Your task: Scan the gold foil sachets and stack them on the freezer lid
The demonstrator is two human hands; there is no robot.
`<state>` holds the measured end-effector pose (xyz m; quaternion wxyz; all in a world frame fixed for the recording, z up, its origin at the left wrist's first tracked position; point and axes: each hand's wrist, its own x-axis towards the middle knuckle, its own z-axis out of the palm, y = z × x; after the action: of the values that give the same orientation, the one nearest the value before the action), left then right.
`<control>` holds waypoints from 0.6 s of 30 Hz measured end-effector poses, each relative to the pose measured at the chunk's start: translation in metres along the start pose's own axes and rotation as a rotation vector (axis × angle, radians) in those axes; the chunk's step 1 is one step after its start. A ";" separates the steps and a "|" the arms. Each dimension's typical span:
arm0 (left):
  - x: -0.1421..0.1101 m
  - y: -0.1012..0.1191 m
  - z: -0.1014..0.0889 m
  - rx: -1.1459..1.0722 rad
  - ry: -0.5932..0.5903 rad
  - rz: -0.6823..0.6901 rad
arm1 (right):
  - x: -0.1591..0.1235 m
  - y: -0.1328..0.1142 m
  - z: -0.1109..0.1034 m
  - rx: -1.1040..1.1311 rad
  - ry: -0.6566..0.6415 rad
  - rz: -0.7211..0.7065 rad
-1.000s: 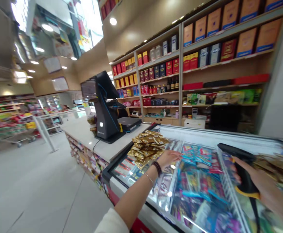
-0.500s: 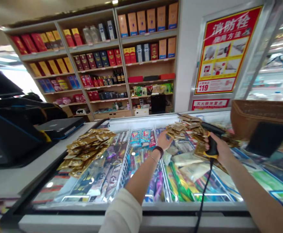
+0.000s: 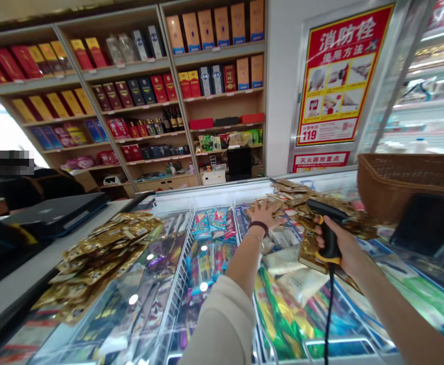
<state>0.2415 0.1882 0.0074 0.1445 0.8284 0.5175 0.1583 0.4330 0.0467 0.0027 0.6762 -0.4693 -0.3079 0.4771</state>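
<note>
My left hand [image 3: 265,214], with a dark bead bracelet at the wrist, lies with fingers spread over gold packets [image 3: 292,187] heaped on the freezer's glass top. Nothing shows gripped in it. In my right hand [image 3: 338,241] is a black and yellow barcode scanner [image 3: 329,235], its head tilted over the same heap. The scanner's cord [image 3: 329,304] hangs down toward me. Another pile of gold packets [image 3: 103,253] spreads over the glass on the left. Under the glass, wrapped ice creams [image 3: 212,253] lie in white wire baskets [image 3: 179,271].
At right stands a brown woven basket [image 3: 408,177] with a dark flat panel [image 3: 425,223] before it. A black device [image 3: 69,215] rests on the left counter. Behind the freezer are shelves [image 3: 217,104] of boxes and bottles and a red poster [image 3: 343,76].
My view has shifted, bringing the left pile nearer. My left hand has moved slightly right and its fingers have spread over the packets. The scanner stays in my right hand.
</note>
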 end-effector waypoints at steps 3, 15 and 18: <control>-0.015 -0.012 0.003 0.017 0.003 0.036 | 0.000 0.000 -0.001 0.046 0.005 0.078; -0.104 -0.102 -0.040 -0.372 0.310 0.025 | -0.008 0.000 0.009 0.049 0.027 0.070; -0.115 -0.110 -0.044 -0.464 0.470 -0.106 | -0.007 0.004 0.007 0.024 0.017 0.016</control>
<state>0.0860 0.1344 -0.0099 0.2139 0.6861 0.5292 0.4510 0.4228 0.0430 0.0023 0.6806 -0.4677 -0.2926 0.4821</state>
